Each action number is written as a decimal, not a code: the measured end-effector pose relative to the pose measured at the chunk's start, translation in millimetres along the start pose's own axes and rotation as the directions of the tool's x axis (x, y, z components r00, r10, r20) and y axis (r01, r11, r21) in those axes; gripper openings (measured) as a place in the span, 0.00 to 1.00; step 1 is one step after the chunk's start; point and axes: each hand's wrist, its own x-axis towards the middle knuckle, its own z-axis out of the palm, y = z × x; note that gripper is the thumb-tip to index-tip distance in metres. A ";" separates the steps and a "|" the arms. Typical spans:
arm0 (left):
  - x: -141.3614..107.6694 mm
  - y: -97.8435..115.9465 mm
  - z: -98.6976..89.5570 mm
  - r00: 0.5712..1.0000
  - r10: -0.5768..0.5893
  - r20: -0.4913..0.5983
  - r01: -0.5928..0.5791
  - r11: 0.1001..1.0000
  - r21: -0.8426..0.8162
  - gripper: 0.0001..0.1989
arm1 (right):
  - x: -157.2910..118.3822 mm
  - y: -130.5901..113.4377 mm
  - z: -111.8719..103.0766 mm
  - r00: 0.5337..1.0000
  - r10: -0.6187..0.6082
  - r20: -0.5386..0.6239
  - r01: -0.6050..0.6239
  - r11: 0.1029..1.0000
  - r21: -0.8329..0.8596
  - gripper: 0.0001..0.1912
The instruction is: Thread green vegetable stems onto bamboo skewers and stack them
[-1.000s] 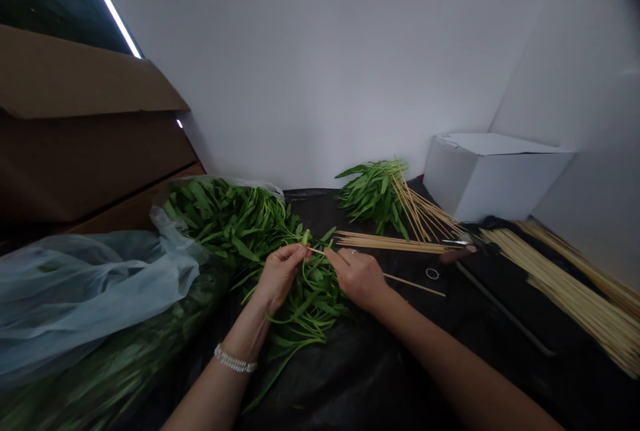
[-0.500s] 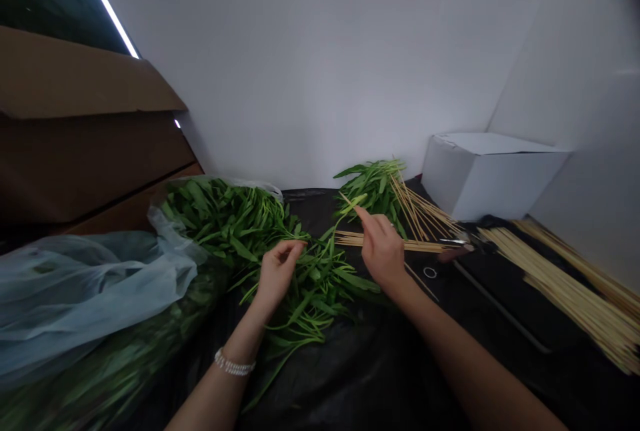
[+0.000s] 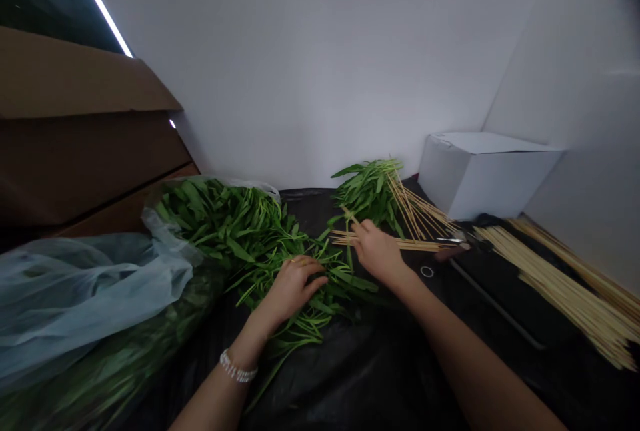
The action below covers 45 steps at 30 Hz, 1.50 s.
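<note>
Loose green leafy stems (image 3: 305, 324) lie in a pile on the black sheet at the centre. Over this pile my left hand (image 3: 296, 284) reaches with its fingers apart, touching the leaves, nothing gripped. My right hand (image 3: 376, 248) is closed on a thin wooden skewer (image 3: 349, 215) whose tip points up and left, with a green stem hanging beside it. Several bare skewers (image 3: 415, 243) lie just behind that hand. Farther back rests a bunch of leaves on skewers (image 3: 370, 187), sticks pointing right.
An open plastic bag (image 3: 170, 264) of greens fills the left, below a cardboard box (image 3: 85, 157). At right are a white box (image 3: 490, 174), scissors (image 3: 453, 241), a metal ring (image 3: 427, 271), a black flat case (image 3: 510, 304) and long skewer bundles (image 3: 560, 291).
My left hand has moved right and down onto the pile, its pinch now opened. My right hand has shifted slightly down, and the stem at its skewer now hangs downward.
</note>
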 end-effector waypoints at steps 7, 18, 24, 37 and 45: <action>1.2 -1.4 -0.6 1.000 -0.017 -0.004 0.017 1.000 -0.014 0.11 | -5.9 -13.1 7.6 0.914 -0.132 0.384 0.144 0.990 -0.003 0.13; 2.9 -5.9 0.1 0.972 -0.045 -0.229 0.025 0.995 -0.092 0.11 | -4.9 -13.3 10.0 0.977 -0.122 0.177 0.104 0.989 0.108 0.13; 3.6 -6.6 -2.3 0.890 -0.167 -0.424 0.048 0.960 -0.277 0.11 | -6.4 -21.7 8.5 0.968 -0.239 -0.079 0.248 0.851 0.463 0.05; 4.4 -3.3 -2.7 0.879 -0.311 -0.361 0.045 0.808 -0.587 0.07 | -14.4 -36.1 4.4 0.938 -0.232 -0.257 0.338 0.775 0.533 0.08; 6.6 -15.4 -32.6 0.701 -0.646 -0.302 -0.187 0.242 -0.952 0.12 | -9.8 -23.7 -8.6 0.987 -0.078 -0.138 0.116 0.949 0.293 0.16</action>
